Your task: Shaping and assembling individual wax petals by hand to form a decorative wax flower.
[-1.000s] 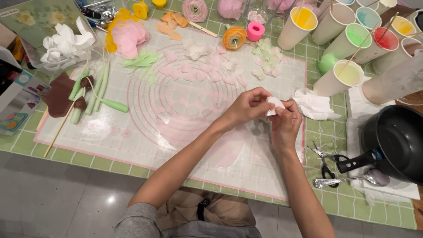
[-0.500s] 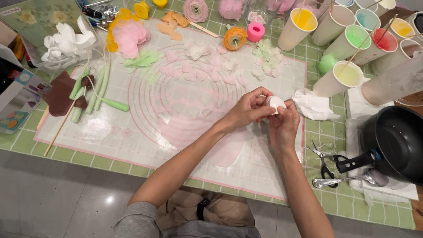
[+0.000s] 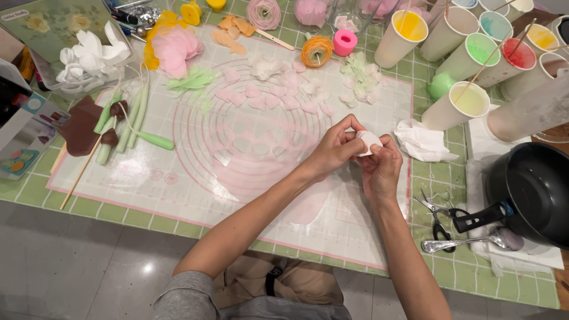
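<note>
Moved: our hands barely shifted since earlier, same spot.
Left hand [image 3: 335, 149]: pinching white piece [image 3: 368, 141].
Right hand [image 3: 382, 167]: clamped on it too.
Piece: over pink mat [image 3: 178, 178], right side, near crumpled tissue [image 3: 422, 140].

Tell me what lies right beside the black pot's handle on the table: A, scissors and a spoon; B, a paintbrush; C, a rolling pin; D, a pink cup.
A: small scissors and a metal spoon lie just under the handle of the black pot, right of the person's hands.
</note>
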